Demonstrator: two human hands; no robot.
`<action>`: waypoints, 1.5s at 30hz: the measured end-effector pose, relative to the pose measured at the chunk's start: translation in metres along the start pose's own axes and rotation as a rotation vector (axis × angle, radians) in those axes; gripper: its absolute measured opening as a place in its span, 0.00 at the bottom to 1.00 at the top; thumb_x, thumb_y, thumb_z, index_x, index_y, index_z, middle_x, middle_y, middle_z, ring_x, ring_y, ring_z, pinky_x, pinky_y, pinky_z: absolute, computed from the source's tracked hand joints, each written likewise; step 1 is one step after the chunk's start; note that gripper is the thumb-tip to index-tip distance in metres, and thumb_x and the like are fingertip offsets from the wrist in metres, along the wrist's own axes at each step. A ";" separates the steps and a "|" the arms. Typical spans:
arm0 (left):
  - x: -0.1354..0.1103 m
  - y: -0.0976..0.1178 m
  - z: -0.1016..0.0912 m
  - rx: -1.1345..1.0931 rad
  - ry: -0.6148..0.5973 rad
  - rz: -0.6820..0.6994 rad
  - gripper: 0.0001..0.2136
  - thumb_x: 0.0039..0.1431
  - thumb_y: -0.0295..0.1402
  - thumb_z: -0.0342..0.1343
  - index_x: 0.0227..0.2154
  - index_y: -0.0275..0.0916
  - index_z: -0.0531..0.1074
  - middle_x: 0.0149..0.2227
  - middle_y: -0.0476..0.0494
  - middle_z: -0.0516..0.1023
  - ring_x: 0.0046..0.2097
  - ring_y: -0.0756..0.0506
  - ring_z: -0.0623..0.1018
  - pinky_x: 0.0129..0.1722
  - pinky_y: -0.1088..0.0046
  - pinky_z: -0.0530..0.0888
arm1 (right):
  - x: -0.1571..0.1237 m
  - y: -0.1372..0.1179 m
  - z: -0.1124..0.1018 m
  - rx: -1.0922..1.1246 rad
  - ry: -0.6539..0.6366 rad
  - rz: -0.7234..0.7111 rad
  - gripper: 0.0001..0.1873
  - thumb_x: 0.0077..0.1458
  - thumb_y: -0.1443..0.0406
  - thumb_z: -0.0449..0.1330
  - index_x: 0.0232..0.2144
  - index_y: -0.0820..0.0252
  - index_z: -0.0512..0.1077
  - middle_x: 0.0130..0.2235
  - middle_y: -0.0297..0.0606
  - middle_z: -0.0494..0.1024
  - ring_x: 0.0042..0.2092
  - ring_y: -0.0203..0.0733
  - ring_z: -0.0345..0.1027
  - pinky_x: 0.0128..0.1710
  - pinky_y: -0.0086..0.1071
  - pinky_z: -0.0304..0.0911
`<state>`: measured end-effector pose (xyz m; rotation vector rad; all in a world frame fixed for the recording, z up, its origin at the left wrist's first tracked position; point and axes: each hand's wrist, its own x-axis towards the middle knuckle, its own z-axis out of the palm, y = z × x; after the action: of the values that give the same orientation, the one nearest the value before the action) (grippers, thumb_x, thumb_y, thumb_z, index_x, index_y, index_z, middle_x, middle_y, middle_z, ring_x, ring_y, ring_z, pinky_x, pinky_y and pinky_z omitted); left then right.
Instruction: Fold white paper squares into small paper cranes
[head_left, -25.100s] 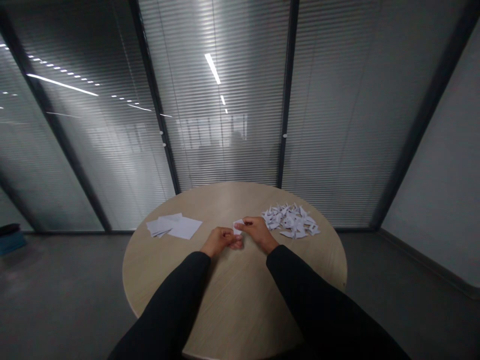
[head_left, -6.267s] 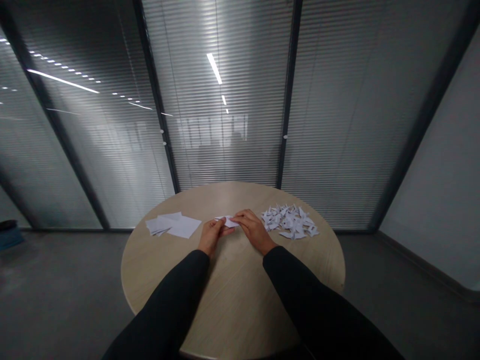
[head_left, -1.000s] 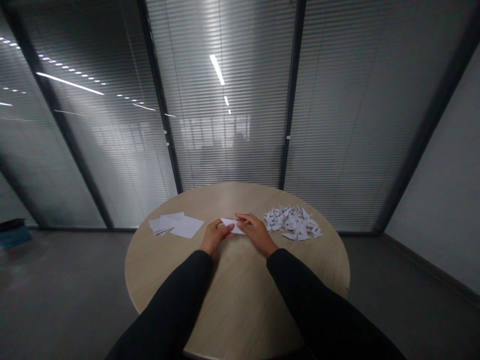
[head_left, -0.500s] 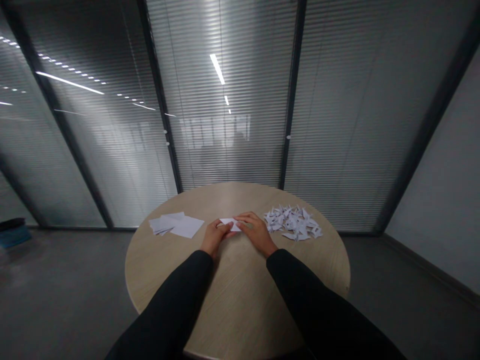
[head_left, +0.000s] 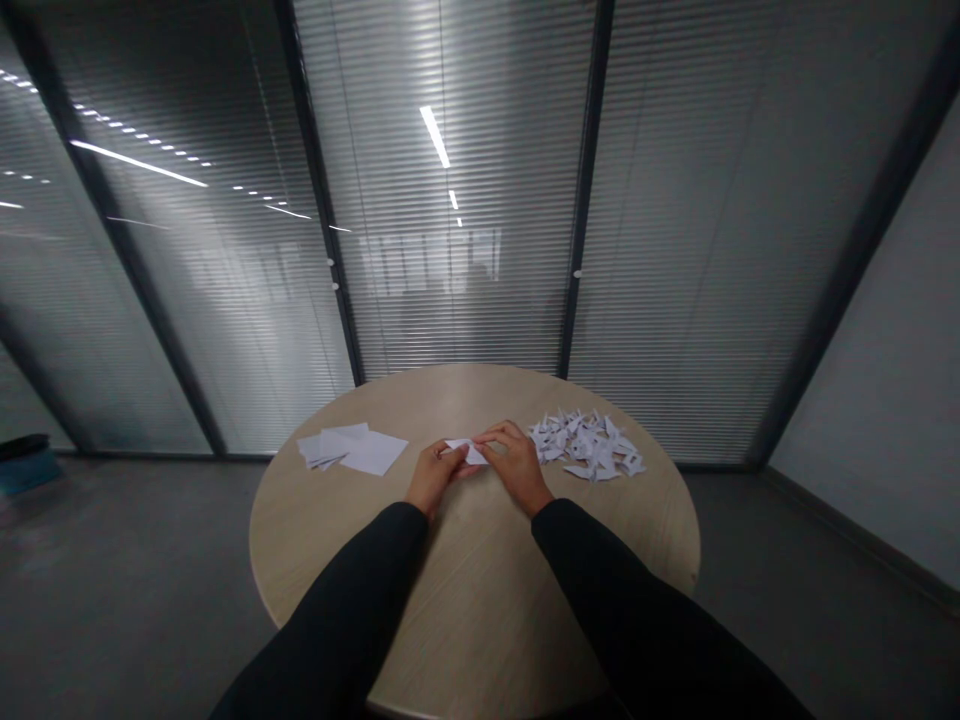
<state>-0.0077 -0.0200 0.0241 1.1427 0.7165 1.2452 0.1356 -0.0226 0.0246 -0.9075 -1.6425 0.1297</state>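
Paper [head_left: 468,452], partly covered, lies longways left to right, pinched by both hands [head_left: 430,478].

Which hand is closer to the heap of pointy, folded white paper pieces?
The right hand. It is just beside the left edge of the heap, while the left hand is farther left, at the far end of the small white paper both hands hold.

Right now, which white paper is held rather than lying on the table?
The small piece held by the left hand and right hand; the flat sheets lie to its left, the heap of pointed pieces to its right.
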 end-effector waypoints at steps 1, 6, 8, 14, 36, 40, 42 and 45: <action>0.000 0.000 0.000 -0.007 0.005 -0.006 0.11 0.42 0.36 0.63 0.27 0.35 0.72 0.26 0.45 0.76 0.30 0.47 0.76 0.37 0.68 0.74 | 0.000 0.000 0.000 -0.016 -0.007 -0.012 0.05 0.51 0.65 0.59 0.29 0.57 0.76 0.31 0.39 0.71 0.37 0.41 0.66 0.39 0.35 0.62; 0.001 0.000 0.000 -0.035 0.041 0.011 0.09 0.44 0.34 0.61 0.26 0.34 0.72 0.23 0.48 0.74 0.27 0.50 0.74 0.33 0.71 0.74 | 0.000 0.003 0.000 -0.026 -0.053 -0.093 0.07 0.53 0.67 0.57 0.32 0.57 0.76 0.32 0.38 0.72 0.38 0.40 0.66 0.39 0.34 0.62; 0.001 0.001 0.000 -0.047 0.042 0.014 0.08 0.44 0.33 0.60 0.27 0.33 0.72 0.24 0.47 0.74 0.27 0.50 0.74 0.33 0.72 0.74 | 0.000 0.004 0.000 -0.018 -0.064 -0.114 0.07 0.53 0.67 0.57 0.33 0.57 0.76 0.32 0.38 0.72 0.38 0.39 0.66 0.39 0.34 0.63; 0.002 0.003 -0.001 -0.068 0.085 0.008 0.07 0.44 0.32 0.60 0.25 0.33 0.71 0.22 0.49 0.73 0.25 0.52 0.73 0.32 0.74 0.74 | 0.001 0.002 -0.003 -0.008 -0.078 -0.134 0.08 0.53 0.67 0.57 0.34 0.55 0.76 0.33 0.38 0.73 0.38 0.39 0.67 0.40 0.33 0.64; 0.002 0.007 -0.006 -0.006 0.125 0.060 0.17 0.37 0.40 0.66 0.28 0.33 0.74 0.29 0.44 0.76 0.31 0.49 0.75 0.35 0.73 0.72 | -0.001 -0.006 0.000 0.147 -0.091 0.083 0.12 0.53 0.64 0.56 0.41 0.58 0.73 0.38 0.40 0.72 0.39 0.38 0.66 0.38 0.32 0.64; 0.001 0.008 -0.006 0.090 0.143 0.104 0.17 0.37 0.42 0.65 0.26 0.33 0.75 0.28 0.44 0.77 0.31 0.49 0.74 0.35 0.73 0.70 | 0.000 0.000 0.002 0.253 -0.157 0.287 0.12 0.52 0.58 0.56 0.33 0.61 0.72 0.34 0.37 0.74 0.36 0.39 0.68 0.37 0.31 0.63; 0.000 0.008 -0.006 0.111 0.143 0.116 0.17 0.37 0.43 0.65 0.26 0.34 0.75 0.28 0.44 0.77 0.31 0.49 0.74 0.35 0.73 0.70 | 0.000 0.002 0.003 0.281 -0.196 0.306 0.13 0.51 0.57 0.56 0.29 0.61 0.72 0.31 0.36 0.75 0.35 0.39 0.68 0.37 0.31 0.62; 0.000 0.009 -0.006 0.118 0.143 0.126 0.16 0.36 0.43 0.65 0.25 0.35 0.76 0.28 0.45 0.77 0.31 0.49 0.74 0.36 0.73 0.69 | 0.000 0.003 0.003 0.304 -0.211 0.313 0.14 0.49 0.56 0.57 0.27 0.61 0.72 0.29 0.35 0.75 0.33 0.39 0.68 0.36 0.30 0.61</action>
<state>-0.0159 -0.0191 0.0303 1.2195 0.8445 1.4167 0.1348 -0.0190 0.0223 -0.9307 -1.6047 0.6919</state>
